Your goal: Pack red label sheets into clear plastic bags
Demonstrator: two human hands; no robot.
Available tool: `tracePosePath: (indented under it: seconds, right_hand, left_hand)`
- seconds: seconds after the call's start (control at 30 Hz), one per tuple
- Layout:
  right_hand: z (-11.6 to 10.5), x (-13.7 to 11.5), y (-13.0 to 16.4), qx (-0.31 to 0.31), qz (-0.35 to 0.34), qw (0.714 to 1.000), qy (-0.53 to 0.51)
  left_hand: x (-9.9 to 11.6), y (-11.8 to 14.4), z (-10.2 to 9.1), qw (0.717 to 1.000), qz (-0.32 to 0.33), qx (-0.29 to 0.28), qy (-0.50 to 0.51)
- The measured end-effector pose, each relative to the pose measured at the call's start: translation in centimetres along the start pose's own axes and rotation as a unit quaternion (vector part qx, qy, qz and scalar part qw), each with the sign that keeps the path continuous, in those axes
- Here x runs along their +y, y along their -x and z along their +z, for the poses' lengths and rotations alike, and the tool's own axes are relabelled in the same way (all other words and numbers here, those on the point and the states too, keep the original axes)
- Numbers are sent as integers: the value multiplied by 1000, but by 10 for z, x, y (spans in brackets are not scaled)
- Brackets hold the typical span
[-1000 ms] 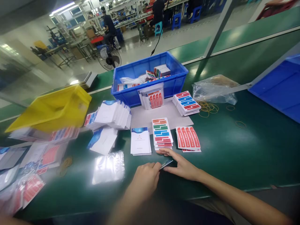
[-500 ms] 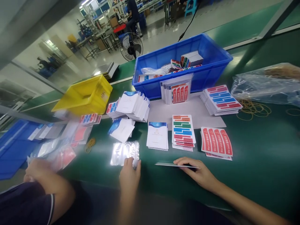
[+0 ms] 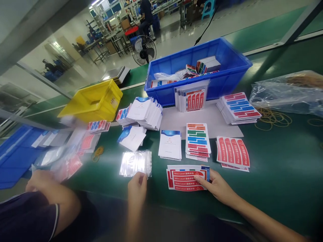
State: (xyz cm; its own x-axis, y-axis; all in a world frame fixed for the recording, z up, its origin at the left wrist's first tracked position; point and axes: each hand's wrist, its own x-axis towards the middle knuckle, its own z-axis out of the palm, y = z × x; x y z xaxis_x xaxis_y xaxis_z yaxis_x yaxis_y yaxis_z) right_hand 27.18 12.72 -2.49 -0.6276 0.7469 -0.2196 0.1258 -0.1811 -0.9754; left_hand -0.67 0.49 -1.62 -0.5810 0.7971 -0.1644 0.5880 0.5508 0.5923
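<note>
My right hand (image 3: 214, 183) grips a small set of sheets, with a red "Max Level / Min Level" sticker sheet (image 3: 188, 181) on top and a dark blue edge showing near the fingers. My left hand (image 3: 137, 186) is closed in a pinch at the lower right edge of a pile of clear plastic bags (image 3: 133, 164); how many bags it has is hidden. Beyond my hands lie a stack of white booklets (image 3: 170, 146) with blue tops, a stack of multicoloured sticker sheets (image 3: 198, 141) and a fanned stack of red sticker sheets (image 3: 233, 153).
A blue bin (image 3: 227, 75) and a yellow bin (image 3: 93, 104) stand at the back. More booklets (image 3: 143, 111) and sticker sheets (image 3: 238, 107) are stacked before them. Rubber bands (image 3: 272, 117) lie right. At left, a co-worker's arm (image 3: 47, 188) reaches over bagged sheets.
My right hand has turned its sheets from edge-on to face up, showing the red stickers. My left hand's fingers have drawn together at the bags' edge.
</note>
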Motion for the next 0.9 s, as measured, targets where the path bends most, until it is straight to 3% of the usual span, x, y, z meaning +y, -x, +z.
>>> tracePosePath:
  seconds: [0.13, 0.27, 0.47, 0.67, 0.9]
  right_hand:
    - [5, -1, 3, 23, 33, 998, -48]
    - [9, 0, 5, 66, -10, 998, 3]
    - [6, 3, 6, 35, -21, 992, 118]
    - [15, -8, 8, -25, -68, 987, 146]
    - [18, -5, 7, 5, -67, 984, 167]
  left_hand:
    - [18, 9, 0, 986, -42, -33, 155]
    - [40, 16, 11, 961, -37, -109, 250]
    - [69, 21, 31, 973, 44, -154, 165]
    - [102, 32, 55, 950, 155, -247, 107]
    - [110, 37, 62, 948, 172, -258, 73]
